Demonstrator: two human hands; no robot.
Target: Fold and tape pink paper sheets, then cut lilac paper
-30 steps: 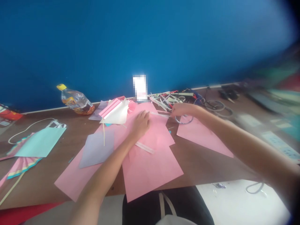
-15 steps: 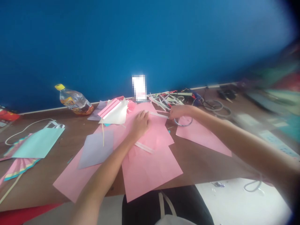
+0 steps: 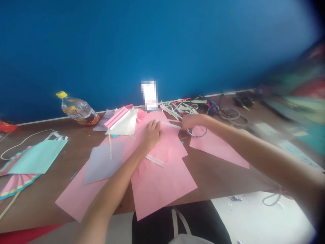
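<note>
My left hand (image 3: 152, 134) lies flat on a pink paper sheet (image 3: 165, 188), its fingers stretched away from me. A thin white strip (image 3: 171, 125) runs from its fingertips to my right hand (image 3: 190, 121). My right hand is closed at the strip's right end, its fingertips hidden behind the hand. A thin round loop (image 3: 200, 135) hangs below my right wrist, over another pink sheet (image 3: 220, 150). A second white strip (image 3: 155, 160) lies on the pink paper, just right of my left forearm. Left of that forearm is a lilac sheet (image 3: 100, 166).
A tipped bottle with a yellow cap (image 3: 61, 95) leans near the blue wall. Folded pink-striped paper (image 3: 118, 117) sits beside a white piece. Loose paper strips (image 3: 175, 110) and cables (image 3: 232, 115) lie at the back. A mint paper piece with pleated fans (image 3: 38, 156) is at left.
The view has shifted slightly, so most things sit a little further left. Both hands keep the same pose, with the white strip still stretched between them.
</note>
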